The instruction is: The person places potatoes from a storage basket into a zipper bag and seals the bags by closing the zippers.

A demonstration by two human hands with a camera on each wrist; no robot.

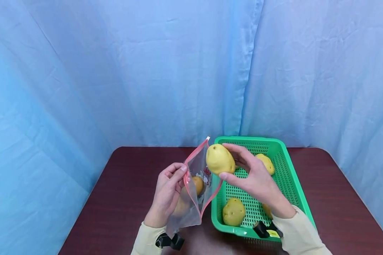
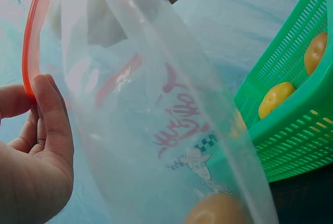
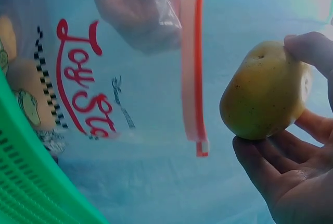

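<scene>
My right hand [image 1: 258, 179] grips a yellow potato [image 1: 219, 159] between thumb and fingers, in the air beside the mouth of a clear zip bag [image 1: 189, 218]. The bag has a red rim and a white slider [image 3: 205, 146]. With thumb and fingers, my left hand [image 1: 166, 196] pinches that rim on the near left side, and the mouth gapes. Inside the bag lie potatoes, one [image 1: 198, 185] showing through the mouth. Red lettering [image 3: 78, 73] marks the plastic. In the right wrist view the held potato [image 3: 263, 94] is apart from the bag's rim.
Right of the bag stands a green plastic basket [image 1: 295, 184] with several potatoes, one [image 1: 233, 211] at its near left corner and another [image 1: 265, 163] toward the back. Both sit on a dark red-brown table [image 1: 127, 198]. Light blue curtains [image 1: 178, 71] hang behind.
</scene>
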